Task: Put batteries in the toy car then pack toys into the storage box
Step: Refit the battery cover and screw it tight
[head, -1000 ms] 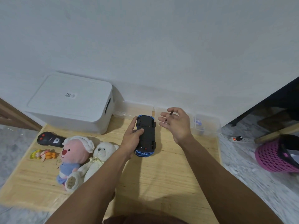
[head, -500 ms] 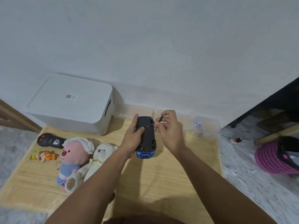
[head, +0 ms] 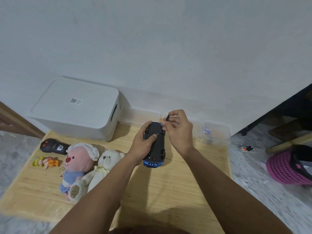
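Moved: right hand (head: pixel 179 130) had lifted its thin dark tool (head: pixel 167 118) above the car's edge.
Car (head: pixel 156 144): light, rigid plastic, upturned.
Hold: left hand (head: pixel 143 144) clasped its sides.

I see the storage box (head: pixel 76 108) at the counter's (head: pixel 168 191) back left, against the wall. In front of it lie the remote (head: pixel 54 146), a small figure (head: pixel 45 162) and two plush toys (head: pixel 87 166). The toy car (head: pixel 156 146) sits upside down mid-counter between my left hand (head: pixel 143 146) and right hand (head: pixel 179 132). Clear containers (head: pixel 216 134) stand back right.
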Available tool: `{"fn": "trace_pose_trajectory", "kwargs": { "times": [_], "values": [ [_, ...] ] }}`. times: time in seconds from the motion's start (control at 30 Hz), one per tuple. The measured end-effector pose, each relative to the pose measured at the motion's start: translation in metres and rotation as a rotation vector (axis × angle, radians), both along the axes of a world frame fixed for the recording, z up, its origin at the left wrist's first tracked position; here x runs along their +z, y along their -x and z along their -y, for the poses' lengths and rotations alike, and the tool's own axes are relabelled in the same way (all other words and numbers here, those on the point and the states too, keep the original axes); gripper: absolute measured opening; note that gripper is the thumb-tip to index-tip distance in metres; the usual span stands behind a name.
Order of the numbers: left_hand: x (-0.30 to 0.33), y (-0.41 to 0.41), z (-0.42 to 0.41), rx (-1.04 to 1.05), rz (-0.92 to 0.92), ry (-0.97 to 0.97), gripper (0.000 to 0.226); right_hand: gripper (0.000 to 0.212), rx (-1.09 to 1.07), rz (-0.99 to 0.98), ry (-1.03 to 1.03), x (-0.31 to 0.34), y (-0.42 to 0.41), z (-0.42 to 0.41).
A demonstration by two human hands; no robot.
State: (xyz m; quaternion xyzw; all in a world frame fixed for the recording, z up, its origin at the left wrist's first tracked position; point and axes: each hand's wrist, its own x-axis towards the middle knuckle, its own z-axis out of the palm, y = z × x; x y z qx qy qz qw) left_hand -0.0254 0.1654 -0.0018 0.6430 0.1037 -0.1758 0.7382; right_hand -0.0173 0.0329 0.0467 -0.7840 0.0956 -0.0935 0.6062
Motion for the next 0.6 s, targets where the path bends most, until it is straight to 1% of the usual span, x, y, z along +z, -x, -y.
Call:
{"fn": "trace_pose_trajectory", "kwargs": {
  "times": [0.1,0.23,0.6],
  "values": [
    [0.001,0.0011,0.0005,-0.011,0.006,0.011,0.05,0.034,0.02,-0.002,0.013,-0.0007,-0.0003,-0.002],
    [0.0038,0.0011,0.0007,-0.02,0.002,0.029,0.05,0.025,0.049,-0.021,0.073,-0.0031,-0.0002,-0.0017],
    [0.007,0.0013,0.0004,-0.022,0.021,0.048,0.049,0.029,0.042,-0.02,0.094,-0.0056,0.0005,-0.0008]
  ]
}}
